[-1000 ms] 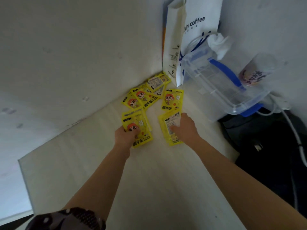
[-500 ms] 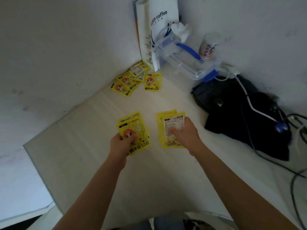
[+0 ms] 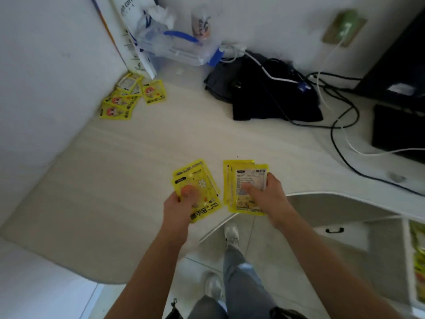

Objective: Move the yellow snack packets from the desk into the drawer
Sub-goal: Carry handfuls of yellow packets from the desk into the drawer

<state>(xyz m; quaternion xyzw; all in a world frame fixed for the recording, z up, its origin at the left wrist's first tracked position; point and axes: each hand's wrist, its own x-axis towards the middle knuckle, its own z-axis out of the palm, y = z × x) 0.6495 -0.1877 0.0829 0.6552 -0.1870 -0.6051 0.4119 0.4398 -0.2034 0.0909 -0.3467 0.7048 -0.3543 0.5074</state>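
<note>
While both hands are drawing back from the corner, the scene is reading like this:

Desk point(image 3: 142, 157): it is taking up most of the view, and the hands are now hovering near its front edge rather than at the far corner where they were a second ago.
Change: two small stacks are coming off the pile and toward the body, so this load is on its way, though nothing from it is in the drawer yet.
Drawer point(image 3: 414, 261): it is standing open at the lower right, seemingly holding yellow-green packets already, but the edge of view is too blurred to be sure.
Remaining packets point(image 3: 128, 97): several are still lying in the corner, beside the paper bag point(image 3: 128, 35).
Left hand point(image 3: 181, 209): it is gripping the left stack point(image 3: 197, 192), thumb on top.
Right hand point(image 3: 268, 198): it is pinching the right stack point(image 3: 246, 187).
</note>
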